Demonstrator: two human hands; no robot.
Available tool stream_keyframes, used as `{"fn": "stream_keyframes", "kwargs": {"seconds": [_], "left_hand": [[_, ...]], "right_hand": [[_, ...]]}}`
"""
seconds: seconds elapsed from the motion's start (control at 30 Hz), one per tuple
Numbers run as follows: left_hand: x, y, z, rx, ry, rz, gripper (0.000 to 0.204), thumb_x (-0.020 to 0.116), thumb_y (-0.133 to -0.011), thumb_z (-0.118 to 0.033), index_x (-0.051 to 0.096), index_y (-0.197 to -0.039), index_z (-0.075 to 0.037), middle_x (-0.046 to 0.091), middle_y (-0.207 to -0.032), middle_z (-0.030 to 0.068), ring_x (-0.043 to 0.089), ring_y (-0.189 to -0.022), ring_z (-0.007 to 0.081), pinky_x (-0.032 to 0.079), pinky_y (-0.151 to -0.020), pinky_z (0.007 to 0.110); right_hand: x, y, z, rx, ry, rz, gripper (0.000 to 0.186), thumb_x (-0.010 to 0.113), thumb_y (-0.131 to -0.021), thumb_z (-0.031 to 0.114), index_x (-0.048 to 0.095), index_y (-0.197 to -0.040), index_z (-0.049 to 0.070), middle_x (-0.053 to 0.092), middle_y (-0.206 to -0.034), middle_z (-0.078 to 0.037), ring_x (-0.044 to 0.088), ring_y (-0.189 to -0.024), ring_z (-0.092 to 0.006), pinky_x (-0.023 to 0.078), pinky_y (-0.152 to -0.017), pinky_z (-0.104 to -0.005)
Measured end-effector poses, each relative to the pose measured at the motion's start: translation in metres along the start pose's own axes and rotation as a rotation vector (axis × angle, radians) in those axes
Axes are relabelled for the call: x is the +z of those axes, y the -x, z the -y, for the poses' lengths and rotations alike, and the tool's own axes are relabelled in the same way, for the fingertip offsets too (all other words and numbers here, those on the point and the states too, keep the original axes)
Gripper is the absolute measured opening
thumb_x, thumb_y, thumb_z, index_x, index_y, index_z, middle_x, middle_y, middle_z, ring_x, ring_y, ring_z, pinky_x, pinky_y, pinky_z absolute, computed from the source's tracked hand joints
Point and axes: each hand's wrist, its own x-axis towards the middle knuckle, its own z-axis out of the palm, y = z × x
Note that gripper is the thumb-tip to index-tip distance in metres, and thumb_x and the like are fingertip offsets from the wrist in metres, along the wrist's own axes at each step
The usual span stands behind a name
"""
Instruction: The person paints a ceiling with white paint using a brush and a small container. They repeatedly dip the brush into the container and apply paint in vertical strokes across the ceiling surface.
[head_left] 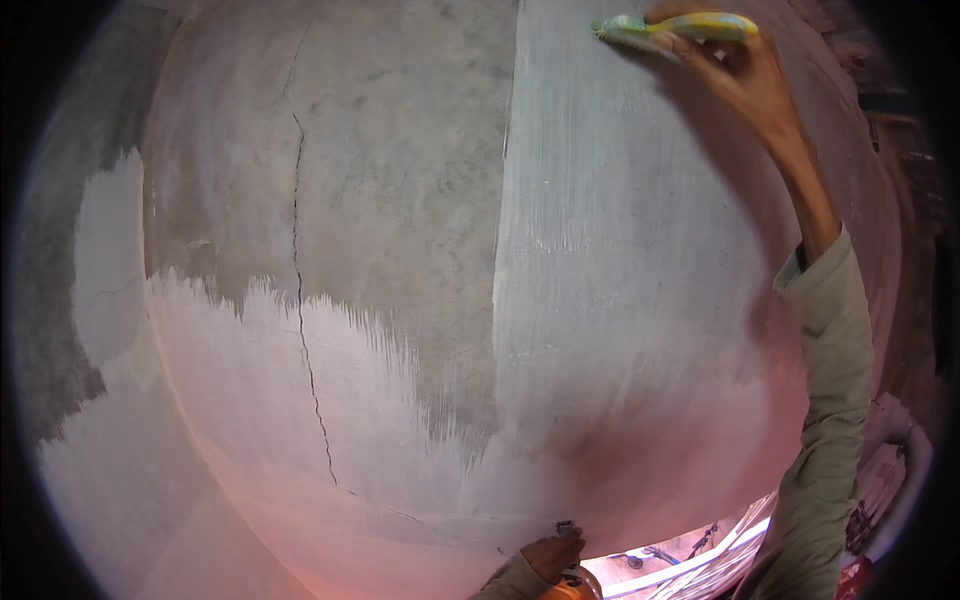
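Note:
My right hand (752, 85) is raised at the upper right with its fingers closed round the yellow-green handle of a paintbrush (705, 24). The paint-smeared bristles point left, against or very close to the pale painted strip of the wall (610, 180). Low in the view, my left hand (553, 556) is closed beside the wall's lower part. A small dark piece (565, 527) sticks out above its fingers; what it belongs to is unclear. Just below that hand shows part of an orange object (572, 588), mostly cut off by the lower edge.
Bare grey plaster (400, 180) covers the upper middle of the wall, with ragged brush edges below it. A thin crack (297, 220) runs down the left part. A corner separates the left side wall (70, 250). Bright light-coloured clutter (690, 550) lies beyond the wall's lower right.

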Motion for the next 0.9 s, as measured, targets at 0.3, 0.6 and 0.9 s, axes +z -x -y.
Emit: {"fn": "stream_keyframes", "kwargs": {"seconds": [0.3, 0.6, 0.9], "left_hand": [[0.024, 0.015, 0.016, 0.001, 0.012, -0.014, 0.037, 0.068, -0.086, -0.007, 0.066, -0.123, -0.002, 0.058, -0.140, 0.0220, 0.070, -0.084, 0.0283, 0.057, -0.075, 0.040], [0.027, 0.005, 0.020, -0.002, 0.016, 0.009, 0.039, 0.065, -0.088, -0.007, 0.063, -0.127, 0.000, 0.059, -0.139, 0.0225, 0.069, -0.092, 0.0310, 0.057, -0.081, 0.042], [0.033, 0.001, 0.024, 0.009, 0.046, 0.048, 0.042, 0.063, -0.090, -0.007, 0.060, -0.131, 0.001, 0.059, -0.139, 0.0233, 0.068, -0.101, 0.0344, 0.056, -0.087, 0.043]], "right_hand": [[-0.015, 0.102, 0.125, -0.127, -0.210, 0.088, 0.022, 0.083, -0.079, 0.010, 0.074, -0.097, 0.003, 0.075, -0.092, -0.010, 0.069, -0.079, -0.0276, 0.054, -0.071, -0.0346], [-0.013, 0.036, 0.057, 0.063, -0.333, -0.132, 0.016, 0.080, -0.083, 0.005, 0.074, -0.098, 0.003, 0.075, -0.096, -0.010, 0.072, -0.084, -0.0273, 0.056, -0.078, -0.0324], [0.013, -0.126, -0.057, 0.186, -0.303, -0.474, 0.015, 0.068, -0.092, 0.009, 0.073, -0.104, 0.001, 0.072, -0.093, -0.007, 0.067, -0.086, -0.0168, 0.055, -0.077, -0.0326]]}}
